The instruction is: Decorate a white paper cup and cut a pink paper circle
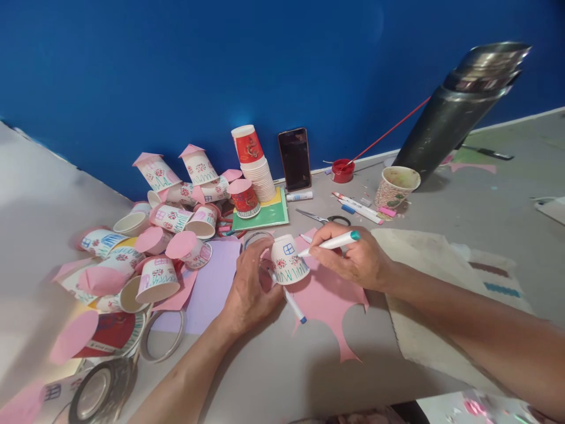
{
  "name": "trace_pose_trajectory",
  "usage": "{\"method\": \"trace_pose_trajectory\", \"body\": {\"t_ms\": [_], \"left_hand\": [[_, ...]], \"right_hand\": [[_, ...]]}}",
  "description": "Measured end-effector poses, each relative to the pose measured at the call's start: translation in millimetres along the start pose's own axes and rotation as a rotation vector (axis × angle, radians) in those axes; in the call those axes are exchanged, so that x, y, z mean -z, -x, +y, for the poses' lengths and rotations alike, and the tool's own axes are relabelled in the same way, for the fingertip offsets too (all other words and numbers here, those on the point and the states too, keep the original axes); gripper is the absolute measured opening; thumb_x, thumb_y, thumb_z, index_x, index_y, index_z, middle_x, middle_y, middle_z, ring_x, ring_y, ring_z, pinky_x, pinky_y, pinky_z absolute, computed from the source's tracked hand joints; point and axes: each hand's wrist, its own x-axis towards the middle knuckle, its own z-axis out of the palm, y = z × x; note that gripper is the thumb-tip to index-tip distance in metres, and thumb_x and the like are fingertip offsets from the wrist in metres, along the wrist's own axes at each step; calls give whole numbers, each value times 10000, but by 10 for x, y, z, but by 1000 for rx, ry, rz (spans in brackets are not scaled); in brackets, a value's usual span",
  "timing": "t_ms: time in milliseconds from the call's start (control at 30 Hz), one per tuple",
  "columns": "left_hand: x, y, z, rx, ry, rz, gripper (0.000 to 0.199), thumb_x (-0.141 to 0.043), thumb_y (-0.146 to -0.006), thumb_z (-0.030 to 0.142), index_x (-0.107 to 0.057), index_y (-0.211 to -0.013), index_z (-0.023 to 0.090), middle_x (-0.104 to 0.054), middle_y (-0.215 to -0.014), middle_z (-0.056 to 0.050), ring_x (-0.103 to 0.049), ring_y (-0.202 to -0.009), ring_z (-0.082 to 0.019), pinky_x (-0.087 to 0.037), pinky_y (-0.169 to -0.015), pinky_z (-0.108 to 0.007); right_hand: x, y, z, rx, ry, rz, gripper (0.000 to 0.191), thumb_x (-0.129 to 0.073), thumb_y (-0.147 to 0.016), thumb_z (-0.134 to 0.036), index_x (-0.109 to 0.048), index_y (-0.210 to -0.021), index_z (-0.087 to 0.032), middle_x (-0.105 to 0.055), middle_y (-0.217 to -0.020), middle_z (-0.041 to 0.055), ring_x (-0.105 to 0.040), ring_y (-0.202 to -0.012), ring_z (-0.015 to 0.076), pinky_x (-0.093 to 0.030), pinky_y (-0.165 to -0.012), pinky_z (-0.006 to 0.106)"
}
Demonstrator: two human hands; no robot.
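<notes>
Beside the pink paper (331,297), the left hand (251,280) is curling part-open fingers round the cup (289,268); the right hand (359,259) is pinching the pen (338,241) tight. Steadying the cup should be keeping strokes clean.

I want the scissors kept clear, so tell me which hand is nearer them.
Right: the right hand is just below the scissors in view; the left hand is farther, lower left.

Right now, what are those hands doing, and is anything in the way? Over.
Left hand holding decorated paper cup. Right hand gripping green-ended marker, tip at or near the cup's side. Blue-ended marker and cut pink paper close by.
</notes>
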Motion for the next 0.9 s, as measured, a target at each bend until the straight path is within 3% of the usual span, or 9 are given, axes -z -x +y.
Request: {"method": "trace_pose_trajectory", "body": {"t_ms": [267, 533, 700, 900], "left_hand": [[-10, 5, 10, 2, -5, 18, 727, -721, -783, 106, -459, -1444, 255, -612, -1443, -132, -631, -1313, -323, -526, -1082, -493], [-9, -8, 55, 14, 24, 21, 691, -778, -826, 194, -468, -1439, 268, -623, -1448, -129, -638, -1307, -324, -512, -1083, -502], [-13, -4, 45, -8, 11, 32, 697, -767, -823, 168, -461, -1442, 262, -618, -1451, -131, -634, -1316, -321, -510, -1078, -490], [-14, 10, 11, -20, 10, 18, 713, -758, -816, 160, -449, -1451, 258, -603, -1462, -137, -618, -1339, -325, -501, -1093, -492]], "right_hand": [[3, 17, 42, 7, 9, -21, 147, -658, -936, -302, -686, -832, -201, -636, -627, -32, -476, -498, 97, -388, -515, 237], [71, -7, -75, -25, 33, -88, 142, -650, -927, -273, -664, -804, -203, -652, -632, -15, -502, -518, 111, -402, -522, 243], [69, -19, -105, -10, 12, -87, 138, -649, -918, -254, -664, -794, -196, -643, -613, -25, -466, -484, 95, -386, -498, 235], [77, -15, -134, -4, -6, -84, 123, -649, -912, -251, -674, -805, -196, -684, -652, -8, -525, -525, 108, -412, -520, 237]]}}
